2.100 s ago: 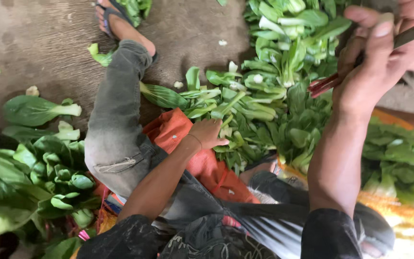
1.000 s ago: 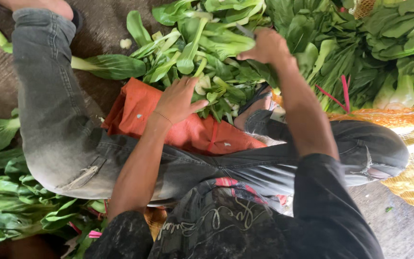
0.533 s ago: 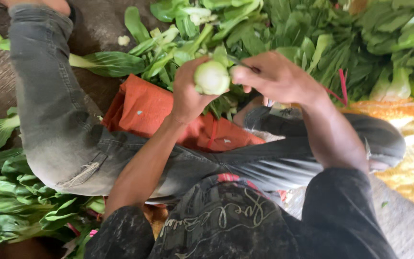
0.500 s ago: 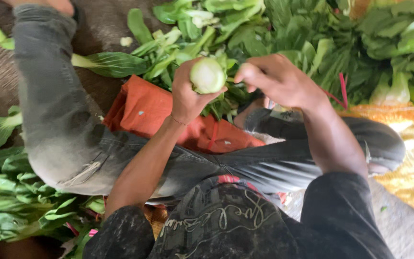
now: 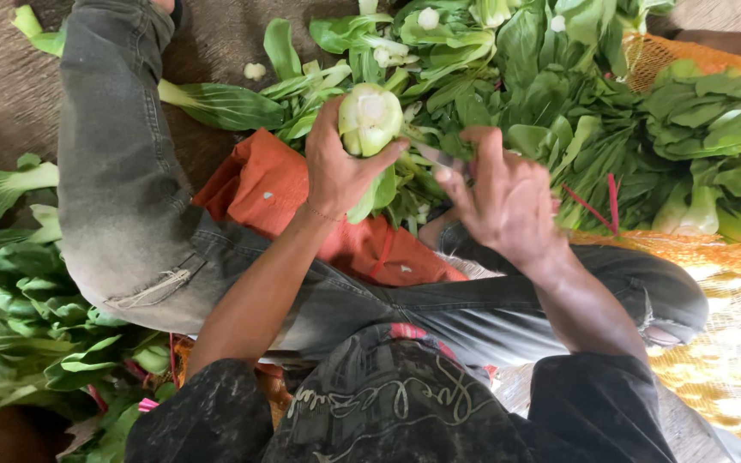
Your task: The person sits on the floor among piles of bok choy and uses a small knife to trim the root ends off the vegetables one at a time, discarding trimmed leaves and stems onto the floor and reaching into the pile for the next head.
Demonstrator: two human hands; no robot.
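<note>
My left hand [image 5: 334,176] grips a head of bok choy [image 5: 370,118], held up with its pale cut base turned toward the camera and its leaves hanging below the palm. My right hand [image 5: 503,201] is just to the right of it, fingers curled. A thin grey knife blade [image 5: 436,159] shows between its thumb and fingers and points at the bok choy's stem; the handle is hidden in the hand. Both hands hover over my lap, in front of a large pile of loose bok choy [image 5: 516,77].
An orange cloth [image 5: 268,184] lies across my grey-trousered legs [image 5: 122,189]. More leafy greens [image 5: 19,300] are heaped at the left. An orange mesh sack [image 5: 731,283] lies at the right under greens, with red bands [image 5: 611,193] among them. Bare brown ground shows at top left.
My left hand has lifted a bok choy off the pile and turned its cut base up. My right hand has drawn back from the pile to beside it.
</note>
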